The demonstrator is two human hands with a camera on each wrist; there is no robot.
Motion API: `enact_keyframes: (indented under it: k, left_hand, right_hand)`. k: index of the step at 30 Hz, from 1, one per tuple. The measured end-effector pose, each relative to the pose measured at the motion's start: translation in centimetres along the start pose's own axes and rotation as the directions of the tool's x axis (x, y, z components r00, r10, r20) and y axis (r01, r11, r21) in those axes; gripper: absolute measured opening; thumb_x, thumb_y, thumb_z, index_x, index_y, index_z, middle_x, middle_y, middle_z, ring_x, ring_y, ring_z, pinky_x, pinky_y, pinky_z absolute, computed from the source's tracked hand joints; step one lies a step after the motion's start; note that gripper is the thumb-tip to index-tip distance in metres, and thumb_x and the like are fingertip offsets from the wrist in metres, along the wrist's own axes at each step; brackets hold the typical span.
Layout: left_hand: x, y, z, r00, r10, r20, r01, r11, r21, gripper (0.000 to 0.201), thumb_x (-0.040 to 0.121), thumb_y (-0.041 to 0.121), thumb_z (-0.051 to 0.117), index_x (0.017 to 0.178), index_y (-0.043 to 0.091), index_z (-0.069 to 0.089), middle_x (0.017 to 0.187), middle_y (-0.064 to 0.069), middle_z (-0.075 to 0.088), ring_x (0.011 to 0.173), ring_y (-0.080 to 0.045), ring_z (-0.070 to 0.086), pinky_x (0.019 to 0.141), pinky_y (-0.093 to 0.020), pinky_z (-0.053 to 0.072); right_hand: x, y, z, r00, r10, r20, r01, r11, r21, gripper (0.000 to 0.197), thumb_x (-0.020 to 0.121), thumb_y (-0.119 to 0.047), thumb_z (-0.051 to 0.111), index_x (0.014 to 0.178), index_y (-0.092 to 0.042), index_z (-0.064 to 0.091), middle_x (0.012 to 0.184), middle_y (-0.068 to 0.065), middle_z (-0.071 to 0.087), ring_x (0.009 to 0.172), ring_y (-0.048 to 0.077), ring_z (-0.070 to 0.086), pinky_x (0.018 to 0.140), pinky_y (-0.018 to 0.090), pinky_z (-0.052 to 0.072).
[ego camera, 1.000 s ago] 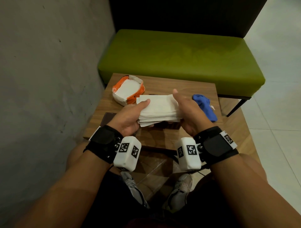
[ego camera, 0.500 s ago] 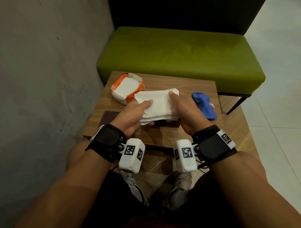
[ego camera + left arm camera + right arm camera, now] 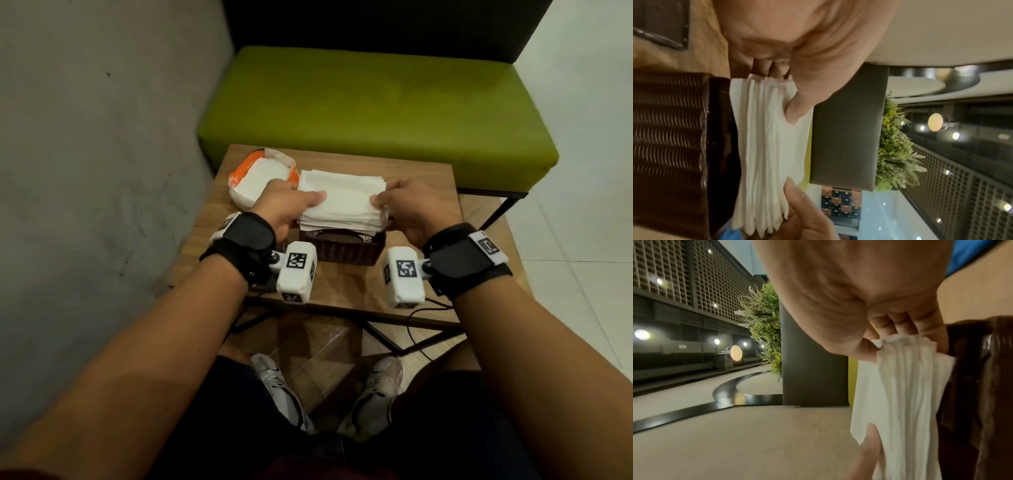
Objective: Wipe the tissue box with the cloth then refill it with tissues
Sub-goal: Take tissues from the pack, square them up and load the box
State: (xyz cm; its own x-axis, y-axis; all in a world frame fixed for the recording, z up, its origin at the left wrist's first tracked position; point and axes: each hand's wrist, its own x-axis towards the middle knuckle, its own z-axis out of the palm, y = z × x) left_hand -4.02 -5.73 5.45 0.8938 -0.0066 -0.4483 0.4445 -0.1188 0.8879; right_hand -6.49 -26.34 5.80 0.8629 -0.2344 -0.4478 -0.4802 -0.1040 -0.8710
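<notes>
With my left hand (image 3: 286, 205) and right hand (image 3: 407, 205) pinching the white tissue stack (image 3: 342, 202) above the brown wicker tissue box (image 3: 342, 251), only lowering it in seems left.

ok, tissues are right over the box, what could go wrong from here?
1. The tissue stack looks about as wide as the dark woven box, so its edges may catch on the rim and crumple.
2. The left hand and right hand pinch only the ends; the fanned sheets could sag or slip out.
3. The open orange tissue pack sits close by the left hand and may get bumped.
</notes>
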Motion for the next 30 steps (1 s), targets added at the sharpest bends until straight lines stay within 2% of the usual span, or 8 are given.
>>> enact_keyframes:
  k: [2, 5, 9, 13, 20, 24, 28, 30]
  left_hand:
    - [1.1, -0.1, 0.6, 0.999, 0.017, -0.045, -0.013, 0.995, 0.1, 0.037, 0.086, 0.007, 0.09, 0.116, -0.008, 0.073, 0.106, -0.011, 0.076, 0.104, -0.031, 0.077, 0.091, -0.041, 0.063]
    - [1.9, -0.2, 1.3, 0.994, 0.056, -0.089, -0.031, 0.966, 0.257, 0.031, 0.08, 0.008, 0.095, 0.091, -0.005, 0.069, 0.078, -0.003, 0.056, 0.089, -0.021, 0.062, 0.072, -0.03, 0.05]
    - [1.9, -0.1, 1.2, 0.992, 0.107, -0.071, -0.067, 0.902, 0.427, 0.023, 0.078, 0.014, 0.096, 0.081, 0.008, 0.074, 0.092, -0.01, 0.077, 0.103, -0.032, 0.075, 0.079, -0.033, 0.056]
    - [1.8, 0.0, 0.7, 0.993, 0.105, -0.051, -0.056, 0.815, 0.577, 0.046, 0.081, 0.023, 0.095, 0.067, 0.018, 0.051, 0.077, 0.001, 0.059, 0.085, -0.026, 0.06, 0.072, -0.029, 0.041]
    - [1.7, 0.1, 0.7, 0.985, 0.17, 0.02, -0.123, 0.624, 0.772, 0.038, 0.082, 0.029, 0.092, 0.1, 0.019, 0.061, 0.119, -0.01, 0.068, 0.112, -0.03, 0.061, 0.084, -0.036, 0.049]
    - [2.2, -0.2, 1.1, 0.977, 0.206, 0.061, -0.159, 0.505, 0.848, 0.067, 0.084, 0.025, 0.091, 0.138, 0.013, 0.053, 0.135, -0.016, 0.063, 0.131, -0.038, 0.056, 0.103, -0.049, 0.053]
    - [2.7, -1.1, 1.3, 0.968, 0.231, 0.093, -0.186, 0.424, 0.886, 0.081, 0.078, 0.023, 0.096, 0.141, 0.014, 0.046, 0.144, -0.017, 0.051, 0.135, -0.039, 0.05, 0.102, -0.048, 0.048]
    - [2.9, -1.8, 1.1, 0.958, 0.268, 0.105, -0.211, 0.406, 0.889, 0.071, 0.077, 0.021, 0.095, 0.133, 0.019, 0.05, 0.142, -0.016, 0.044, 0.131, -0.039, 0.048, 0.095, -0.044, 0.044]
  right_hand:
    - [0.5, 0.1, 0.1, 0.999, 0.015, -0.042, -0.019, 0.996, -0.087, 0.018, 0.098, 0.005, 0.064, 0.095, -0.008, 0.052, 0.078, 0.011, 0.057, 0.067, 0.028, 0.058, 0.059, 0.04, 0.054]
    - [1.2, 0.5, 0.5, 0.994, -0.018, -0.111, -0.007, 0.975, -0.223, 0.037, 0.094, 0.004, 0.066, 0.07, -0.013, 0.044, 0.073, 0.01, 0.047, 0.072, 0.026, 0.049, 0.062, 0.04, 0.042]
    - [1.5, 0.8, 0.7, 0.977, -0.131, -0.171, 0.051, 0.913, -0.404, 0.019, 0.088, 0.002, 0.067, 0.086, -0.011, 0.053, 0.082, 0.011, 0.05, 0.078, 0.024, 0.046, 0.066, 0.038, 0.038]
    - [1.3, 0.9, 0.7, 0.967, -0.2, -0.159, 0.072, 0.809, -0.584, 0.019, 0.088, -0.009, 0.07, 0.105, -0.015, 0.062, 0.104, 0.013, 0.07, 0.098, 0.035, 0.065, 0.078, 0.042, 0.055]
    - [1.7, 1.3, 1.7, 0.955, -0.297, -0.01, 0.157, 0.532, -0.832, 0.024, 0.09, -0.011, 0.066, 0.113, -0.014, 0.06, 0.111, 0.015, 0.071, 0.111, 0.043, 0.063, 0.101, 0.052, 0.046]
    - [2.3, 1.4, 2.2, 0.944, -0.316, 0.096, 0.21, 0.349, -0.914, 0.026, 0.091, -0.01, 0.062, 0.116, -0.013, 0.058, 0.116, 0.017, 0.067, 0.112, 0.042, 0.06, 0.102, 0.05, 0.037]
    - [2.9, 2.0, 2.8, 0.945, -0.302, 0.128, 0.211, 0.264, -0.941, 0.017, 0.091, -0.011, 0.056, 0.107, -0.014, 0.055, 0.11, 0.017, 0.069, 0.107, 0.041, 0.061, 0.101, 0.051, 0.036]
    - [3.1, 2.2, 3.2, 0.944, -0.311, 0.111, 0.192, 0.245, -0.95, 0.013, 0.09, -0.01, 0.053, 0.101, -0.016, 0.051, 0.108, 0.018, 0.07, 0.105, 0.041, 0.062, 0.1, 0.052, 0.037]
